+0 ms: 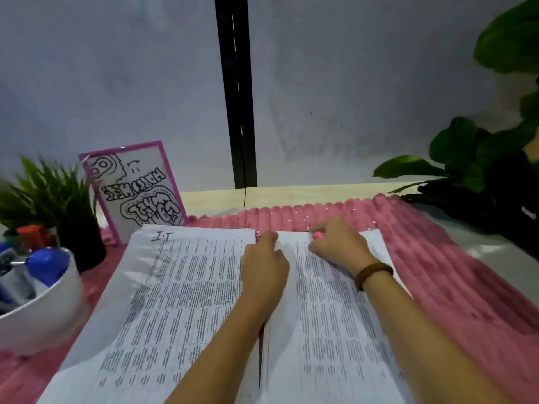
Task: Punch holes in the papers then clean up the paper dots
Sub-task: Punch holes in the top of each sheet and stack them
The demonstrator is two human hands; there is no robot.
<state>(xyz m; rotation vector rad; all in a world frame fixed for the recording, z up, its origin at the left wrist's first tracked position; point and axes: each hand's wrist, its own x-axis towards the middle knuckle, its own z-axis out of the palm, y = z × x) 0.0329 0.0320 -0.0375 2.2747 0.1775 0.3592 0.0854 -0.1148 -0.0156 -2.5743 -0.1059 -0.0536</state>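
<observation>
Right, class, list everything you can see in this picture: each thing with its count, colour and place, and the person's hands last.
cloth: one, pink, ribbed, under the papers
paper stacks: two, white with black print, side by side on the cloth
paper dots: several, white, scattered on the cloth beyond the papers
framed drawing: one, pink frame, standing back left
small plant: one, green, dark pot, far left
bowl: one, white, left, holding blue-capped markers
large-leaved plant: one, dark green, right
bracelet: one, brown, right wrist
left hand: one, resting where the stacks meet
right hand: one, at the right stack's far edge, by the dots
</observation>
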